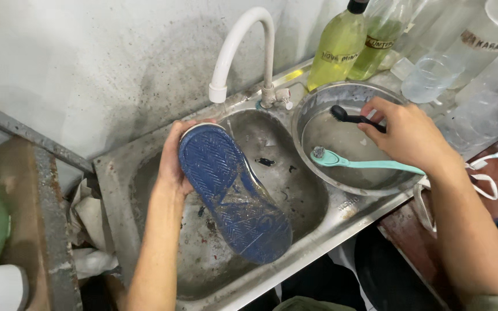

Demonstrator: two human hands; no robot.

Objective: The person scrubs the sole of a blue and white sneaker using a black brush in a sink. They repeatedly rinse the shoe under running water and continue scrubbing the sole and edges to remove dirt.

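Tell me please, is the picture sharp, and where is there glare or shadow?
Head view: mostly sharp; the shoe sole in the left hand shows wet glare; the metal bowl rim shines; the right hand with the black brush is slightly soft; below the sink is dark.

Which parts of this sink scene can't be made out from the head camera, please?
- Shoe: upper hidden, only the blue sole faces the camera.
- Left hand: fingers hidden behind the shoe.
- Black brush: handle end covered by the right hand.
- Bottles: tops cut off by the upper edge.
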